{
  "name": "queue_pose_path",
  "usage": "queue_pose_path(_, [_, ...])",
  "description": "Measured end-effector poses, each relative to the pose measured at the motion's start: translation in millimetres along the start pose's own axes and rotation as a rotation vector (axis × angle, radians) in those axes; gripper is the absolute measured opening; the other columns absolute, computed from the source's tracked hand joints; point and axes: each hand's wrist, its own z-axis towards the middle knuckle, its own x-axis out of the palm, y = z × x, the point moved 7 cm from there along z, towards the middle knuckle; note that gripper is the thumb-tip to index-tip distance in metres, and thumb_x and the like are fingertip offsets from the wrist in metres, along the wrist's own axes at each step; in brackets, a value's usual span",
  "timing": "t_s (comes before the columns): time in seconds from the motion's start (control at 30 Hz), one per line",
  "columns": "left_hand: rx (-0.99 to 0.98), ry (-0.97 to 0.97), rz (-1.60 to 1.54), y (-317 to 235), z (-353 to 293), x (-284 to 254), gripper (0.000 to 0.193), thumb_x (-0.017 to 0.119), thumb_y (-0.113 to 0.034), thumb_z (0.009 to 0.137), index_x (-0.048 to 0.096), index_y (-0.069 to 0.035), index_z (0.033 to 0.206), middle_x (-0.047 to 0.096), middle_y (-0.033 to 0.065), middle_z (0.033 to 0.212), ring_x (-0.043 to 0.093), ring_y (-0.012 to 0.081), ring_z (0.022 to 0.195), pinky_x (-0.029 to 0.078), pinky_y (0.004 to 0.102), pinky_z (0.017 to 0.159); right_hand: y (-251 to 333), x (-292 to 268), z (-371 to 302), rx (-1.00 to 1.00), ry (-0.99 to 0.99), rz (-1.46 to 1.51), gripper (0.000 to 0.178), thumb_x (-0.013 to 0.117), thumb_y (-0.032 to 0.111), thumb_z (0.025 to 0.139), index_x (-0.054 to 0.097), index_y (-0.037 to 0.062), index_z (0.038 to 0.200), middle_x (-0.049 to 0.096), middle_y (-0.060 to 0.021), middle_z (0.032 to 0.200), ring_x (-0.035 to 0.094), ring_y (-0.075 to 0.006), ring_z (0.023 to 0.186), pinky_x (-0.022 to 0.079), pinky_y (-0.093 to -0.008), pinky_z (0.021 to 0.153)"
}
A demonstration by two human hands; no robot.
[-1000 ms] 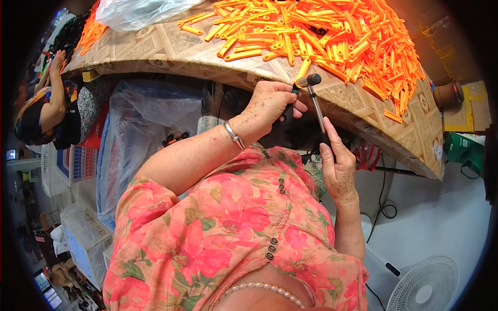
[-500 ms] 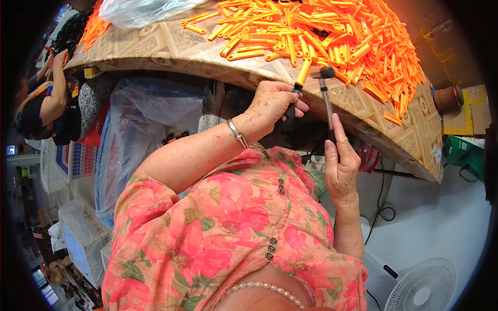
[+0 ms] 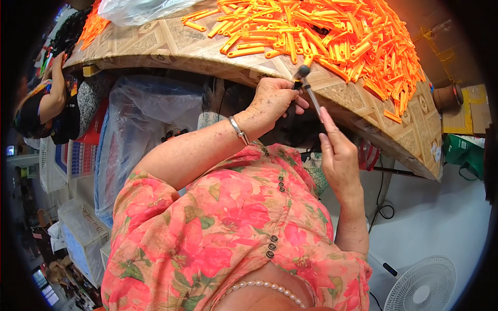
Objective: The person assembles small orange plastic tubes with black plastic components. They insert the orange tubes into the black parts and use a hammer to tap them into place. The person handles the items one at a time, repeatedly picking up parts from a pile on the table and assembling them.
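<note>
My right hand is closed round the grip of a small hammer, with index finger and thumb lying along it. It has a slim metal shaft and a rounded black head. The head is at the upper end of an orange and black handle piece; whether they touch I cannot tell. That piece is pinched between thumb and fingers of my left hand, just off the table edge. Most of it is hidden by the hand and the hammer head. A heap of orange plastic handles lies just beyond.
The table has a curved-looking, patterned cover, and a clear plastic bag lies on it. Below left hangs a plastic-lined bin. A white fan stands lower right, a green bag at right. Another person's arm shows far left.
The hammer has swung left and its head has come down onto or close by the top of the piece in my left hand. My right hand has tilted left; my left hand is nearly still.
</note>
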Motion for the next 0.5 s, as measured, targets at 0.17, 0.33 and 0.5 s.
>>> queue_pose_path(0.17, [-0.001,0.004,-0.001,-2,-1,1,0.015,0.054,-0.009,0.093,0.064,0.000,0.098,0.073,0.0120,0.084,0.068,0.0105,0.065,0.040,0.0191,0.046,2,-7,4,-0.063,-0.077,0.123,0.050,0.053,0.001,0.094,0.046,0.0102,0.143,0.065,-0.0217,0.117,0.065,-0.0344,0.106,0.052,-0.0379,0.086])
queue_pose_path(0.33, [0.002,-0.011,-0.010,-2,-2,2,0.014,0.054,-0.009,0.094,0.063,0.001,0.098,0.073,0.0127,0.084,0.068,0.0108,0.065,0.040,0.0192,0.046,-4,-4,-5,-0.068,-0.091,0.053,0.049,0.052,0.000,0.094,0.047,0.0090,0.142,0.063,-0.0231,0.119,0.065,-0.0356,0.107,0.052,-0.0384,0.086])
queue_pose_path(0.5, [-0.001,0.001,-0.020,-1,0,1,0.015,0.054,-0.010,0.094,0.062,0.002,0.099,0.073,0.0135,0.086,0.068,0.0108,0.067,0.041,0.0196,0.047,-14,-7,-4,-0.019,-0.116,0.086,0.048,0.052,-0.001,0.094,0.048,0.0074,0.141,0.063,-0.0213,0.122,0.065,-0.0321,0.108,0.051,-0.0363,0.089])
